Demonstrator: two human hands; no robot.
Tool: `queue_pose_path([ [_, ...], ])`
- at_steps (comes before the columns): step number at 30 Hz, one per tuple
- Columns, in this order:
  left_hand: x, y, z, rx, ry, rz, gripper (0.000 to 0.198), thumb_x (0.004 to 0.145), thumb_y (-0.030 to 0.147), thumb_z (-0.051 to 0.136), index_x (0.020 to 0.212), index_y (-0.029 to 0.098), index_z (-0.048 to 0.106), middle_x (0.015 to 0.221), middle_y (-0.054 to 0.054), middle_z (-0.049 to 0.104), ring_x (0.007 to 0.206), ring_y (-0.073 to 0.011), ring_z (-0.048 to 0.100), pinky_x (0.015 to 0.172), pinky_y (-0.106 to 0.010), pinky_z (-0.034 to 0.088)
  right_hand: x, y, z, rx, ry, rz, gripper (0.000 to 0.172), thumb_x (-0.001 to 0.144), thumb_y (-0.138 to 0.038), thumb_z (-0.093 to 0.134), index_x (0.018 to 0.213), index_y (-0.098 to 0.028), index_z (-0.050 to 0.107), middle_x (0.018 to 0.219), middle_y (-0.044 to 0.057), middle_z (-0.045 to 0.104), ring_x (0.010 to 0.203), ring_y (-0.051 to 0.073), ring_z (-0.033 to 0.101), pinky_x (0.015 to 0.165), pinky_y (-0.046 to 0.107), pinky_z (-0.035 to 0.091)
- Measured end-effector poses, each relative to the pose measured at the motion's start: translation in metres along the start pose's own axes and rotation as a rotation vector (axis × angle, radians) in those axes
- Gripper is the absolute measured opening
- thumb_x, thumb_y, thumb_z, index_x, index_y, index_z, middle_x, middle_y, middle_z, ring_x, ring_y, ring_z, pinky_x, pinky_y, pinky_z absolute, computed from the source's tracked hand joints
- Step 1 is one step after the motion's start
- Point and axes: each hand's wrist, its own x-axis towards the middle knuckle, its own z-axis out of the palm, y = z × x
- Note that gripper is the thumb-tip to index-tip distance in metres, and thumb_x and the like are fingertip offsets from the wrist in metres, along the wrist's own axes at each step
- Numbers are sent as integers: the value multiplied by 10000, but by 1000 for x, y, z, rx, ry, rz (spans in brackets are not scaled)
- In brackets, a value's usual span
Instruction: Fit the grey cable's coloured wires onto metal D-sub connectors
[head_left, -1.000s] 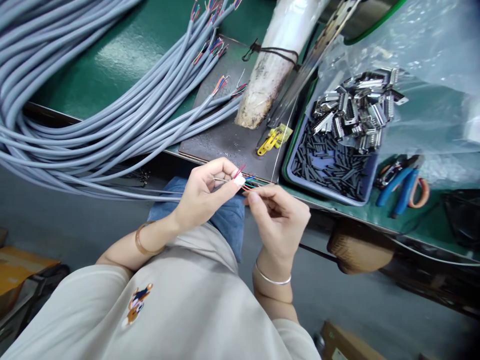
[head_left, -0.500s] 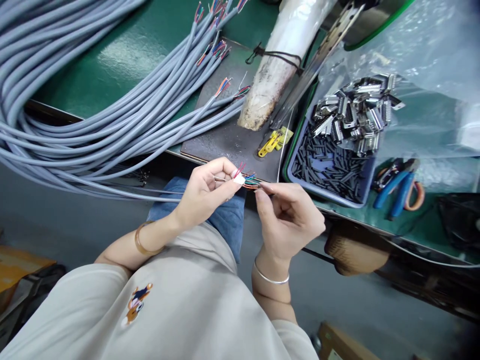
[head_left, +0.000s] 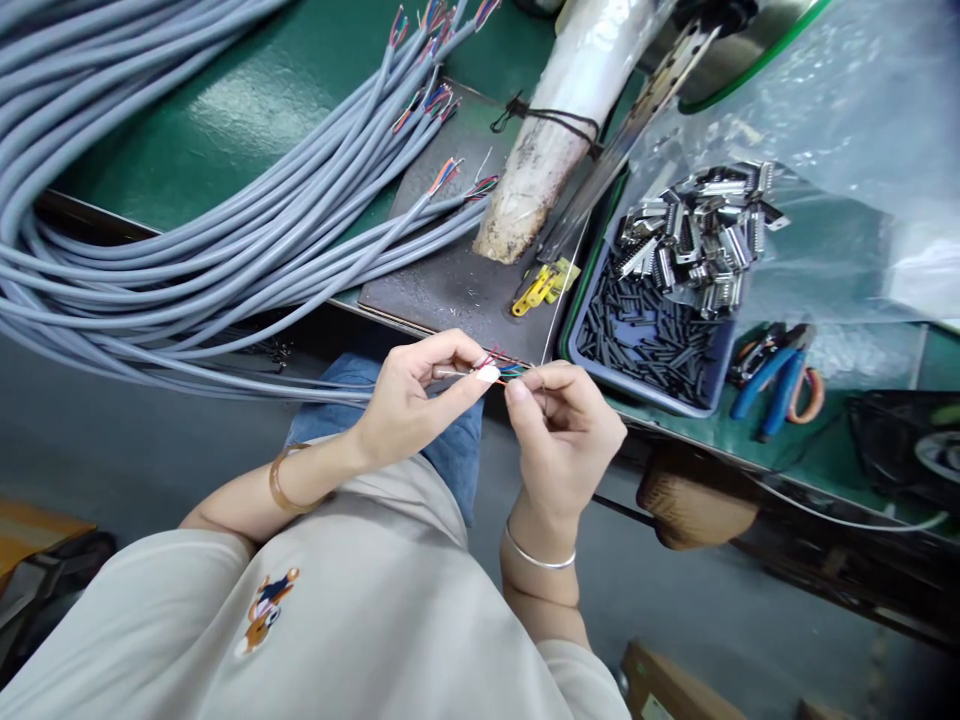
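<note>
Thin coloured wires (head_left: 511, 370), red, blue, green and orange among them, fan out between my two hands in front of the bench edge. My left hand (head_left: 420, 390) pinches them between thumb and forefinger, and a grey cable runs in behind it from the left. On the other side my right hand (head_left: 566, 420) has its thumb and forefinger closed on the wires' ends. Whether it grips one wire or more is hidden by the fingers. A bundle of grey cables (head_left: 300, 220) with stripped, coloured ends lies on the green bench to the left.
A blue tray (head_left: 660, 395) holds short black tubes (head_left: 675, 360); metal connectors (head_left: 697, 225) lie above them on clear plastic. Blue-handled pliers (head_left: 780, 380) rest to the right. A yellow tool (head_left: 540, 288) and a plastic-wrapped roll (head_left: 555, 140) sit on the dark board (head_left: 450, 290).
My right hand has moved slightly left, closer to my left hand, its fingers now nearer the wires' base. My left hand keeps its pinch. The view has shifted a little.
</note>
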Motion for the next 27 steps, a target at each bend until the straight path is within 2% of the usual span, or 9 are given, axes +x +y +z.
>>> queue_pose_path([
  [3, -2, -3, 0, 67, -11, 41, 133, 792, 205, 801, 794, 134, 688, 755, -7, 681, 666, -78, 607, 646, -165, 513, 2, -2, 1, 74, 32, 91, 211, 897, -309, 702, 734, -207, 615, 555, -86, 381, 472, 60, 309, 450, 236, 252],
  [8, -3, -1, 2, 113, 14, 83, 101, 790, 127, 774, 785, 129, 674, 721, 14, 660, 633, -56, 583, 615, -139, 489, 0, -3, 3, 97, 62, 120, 199, 895, -321, 715, 745, -212, 644, 537, -88, 375, 472, 63, 317, 456, 239, 250],
  [13, -1, 3, 3, -24, 44, -2, 158, 783, 175, 807, 788, 137, 654, 670, 40, 605, 562, -39, 521, 546, -137, 446, -3, -2, 0, 63, 9, 89, 194, 906, -306, 724, 746, -212, 669, 587, -70, 476, 510, 64, 396, 505, 248, 298],
  [18, 1, 3, 0, -41, 34, -38, 177, 775, 199, 813, 762, 140, 646, 642, 45, 579, 552, -39, 495, 530, -143, 426, -2, -1, -1, 86, 1, 93, 233, 919, -352, 706, 742, -203, 686, 634, -36, 599, 512, 73, 446, 491, 247, 313],
  [22, 1, 4, 0, -47, 45, -51, 199, 766, 229, 826, 750, 142, 649, 646, 46, 578, 547, -36, 481, 550, -145, 439, -1, 1, -3, 140, 40, 115, 269, 968, -444, 624, 907, -208, 739, 722, -11, 691, 474, 63, 419, 465, 235, 326],
  [25, 1, 5, 2, -41, 21, -58, 253, 741, 276, 858, 733, 140, 645, 658, 37, 593, 548, -40, 492, 558, -154, 452, 0, 3, -5, 108, -14, 119, 315, 949, -496, 636, 1030, -212, 746, 743, -1, 696, 527, 92, 517, 493, 240, 404],
  [27, 1, 6, 2, -17, -1, -56, 267, 732, 280, 867, 719, 136, 643, 672, 25, 609, 570, -49, 516, 580, -161, 469, 1, 2, -4, 61, -68, 110, 299, 934, -487, 659, 1005, -210, 744, 722, -5, 674, 569, 108, 559, 520, 246, 434],
])
